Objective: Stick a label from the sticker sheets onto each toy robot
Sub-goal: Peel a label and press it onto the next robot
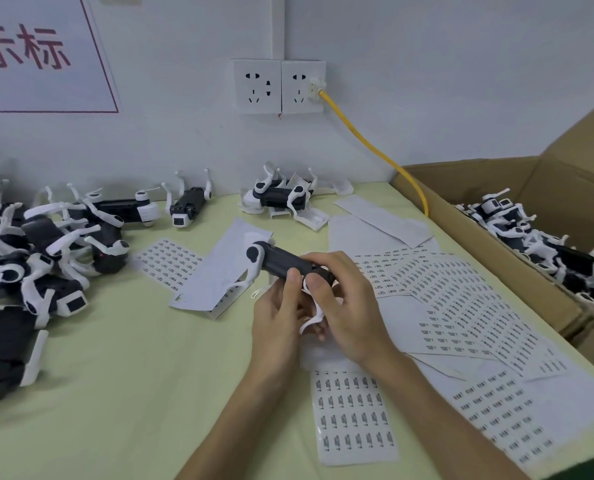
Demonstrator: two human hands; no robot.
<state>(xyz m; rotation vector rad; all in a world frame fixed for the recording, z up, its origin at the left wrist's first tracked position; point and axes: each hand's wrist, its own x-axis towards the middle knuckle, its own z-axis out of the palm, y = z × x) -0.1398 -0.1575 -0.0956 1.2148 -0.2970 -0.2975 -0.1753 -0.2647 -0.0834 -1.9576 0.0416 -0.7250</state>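
A black-and-white toy robot (pixel 274 259) is held above the middle of the table, its dark body pointing up-left and white legs hanging below. My left hand (pixel 281 310) grips it from underneath, thumb on the dark body. My right hand (pixel 344 303) curls over its near end, thumb pressed against the body beside the left thumb. Whether a label lies under the thumbs is hidden. Sticker sheets (pixel 462 306) with rows of small printed labels spread to the right, one sheet (pixel 352 414) lies near my right forearm, and another sheet (pixel 169 261) lies to the left.
A heap of toy robots (pixel 39 258) covers the table's left side, and more robots (pixel 278 197) stand along the back wall. An open cardboard box (pixel 496 244) at the right holds several robots (pixel 545 244). A yellow cable (pixel 375 150) runs from the wall socket down behind the box.
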